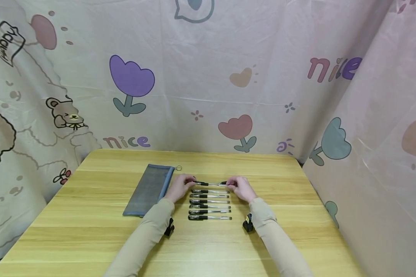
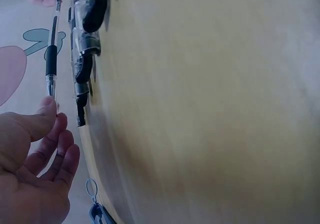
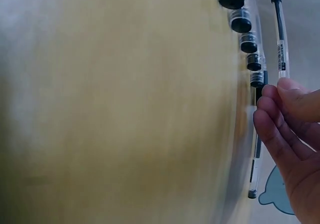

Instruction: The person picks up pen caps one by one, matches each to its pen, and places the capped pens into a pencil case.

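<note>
A clear-barrelled pen [image 1: 208, 184] with a black grip is stretched between the two hands, raised off the table in both wrist views. My left hand [image 1: 178, 187] pinches the end near the black grip between thumb and fingers. At the other end, my right hand [image 1: 242, 187] pinches the clear barrel close to its printed label. Several similar pens [image 1: 209, 218] lie side by side in a row, nearer the body than the held one. Another pen [image 3: 255, 171] lies behind the right fingers in the right wrist view, partly hidden by them.
A grey mesh zip pouch [image 1: 143, 190] with blue edging and a ring lies left of the pens, beside the left forearm. The wooden table [image 1: 280, 246] ends at a printed curtain [image 1: 194, 77] behind and at the sides.
</note>
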### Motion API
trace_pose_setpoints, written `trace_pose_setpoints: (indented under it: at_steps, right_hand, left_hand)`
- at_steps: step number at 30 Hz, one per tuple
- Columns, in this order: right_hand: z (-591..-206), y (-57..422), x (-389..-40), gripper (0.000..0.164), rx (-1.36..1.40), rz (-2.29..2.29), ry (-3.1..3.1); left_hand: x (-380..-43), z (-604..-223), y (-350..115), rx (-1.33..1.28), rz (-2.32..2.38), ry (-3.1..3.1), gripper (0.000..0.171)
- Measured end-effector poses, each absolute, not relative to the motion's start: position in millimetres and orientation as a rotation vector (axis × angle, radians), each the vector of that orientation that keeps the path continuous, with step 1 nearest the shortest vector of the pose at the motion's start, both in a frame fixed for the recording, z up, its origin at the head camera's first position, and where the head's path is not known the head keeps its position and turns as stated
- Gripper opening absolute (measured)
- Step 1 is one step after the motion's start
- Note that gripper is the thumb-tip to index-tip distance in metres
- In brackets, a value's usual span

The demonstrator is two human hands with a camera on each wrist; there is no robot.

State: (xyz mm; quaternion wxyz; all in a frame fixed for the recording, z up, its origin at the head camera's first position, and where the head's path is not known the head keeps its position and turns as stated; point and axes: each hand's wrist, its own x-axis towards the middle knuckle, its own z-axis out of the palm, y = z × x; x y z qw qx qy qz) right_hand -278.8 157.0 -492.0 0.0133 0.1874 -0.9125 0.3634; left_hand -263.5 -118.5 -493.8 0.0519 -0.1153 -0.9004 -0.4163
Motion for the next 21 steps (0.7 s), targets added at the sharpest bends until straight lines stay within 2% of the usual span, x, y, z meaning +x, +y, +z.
trace_pose_setpoints:
  at_steps: [7,14,21]
  right_hand:
    - [-490.6,154.1,-281.5,0.003,0.6,0.991,-2.904]
    - [-491.2,153.2,-282.3,0.008,0.606,0.918,-2.937]
    - [-493.9,153.2,-284.7,0.005,0.612,0.857,-2.947]
  left_hand:
    - [-263.2,-493.5,-116.4,-0.309,-1.22,-2.768,0.007]
    - [-262.1,-492.2,-115.1,-0.248,-1.146,-2.835,0.009]
    - [-261.9,-492.7,-112.7,-0.2,-1.125,-2.851,0.008]
